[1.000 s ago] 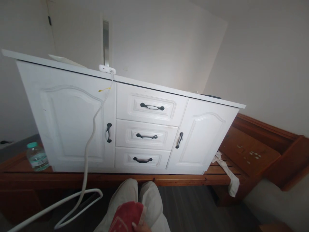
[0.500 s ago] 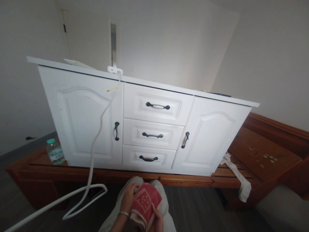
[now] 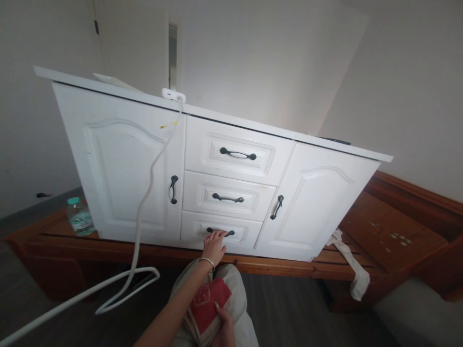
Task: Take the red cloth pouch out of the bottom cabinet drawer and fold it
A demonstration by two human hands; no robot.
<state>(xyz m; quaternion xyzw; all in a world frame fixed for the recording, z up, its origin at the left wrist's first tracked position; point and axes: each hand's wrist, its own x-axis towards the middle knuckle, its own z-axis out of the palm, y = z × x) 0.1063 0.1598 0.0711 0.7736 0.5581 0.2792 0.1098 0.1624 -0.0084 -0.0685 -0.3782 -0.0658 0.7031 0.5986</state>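
Observation:
My left hand, with a bracelet at the wrist, reaches to the bottom drawer of the white cabinet. Its fingers are curled over the dark handle of that drawer, which is closed. On my lap lies a folded red cloth with a pale pattern and a light edge. My right hand holds the cloth at its right side, thumb on top.
A water bottle stands on the wooden bench, left of the cabinet. A white cable hangs from a white device on the cabinet top. White fabric drapes over the bench at right.
My left hand has let go of the red cloth and moved up and forward to the bottom drawer handle. My right hand stays on the cloth, which has shifted slightly down and left.

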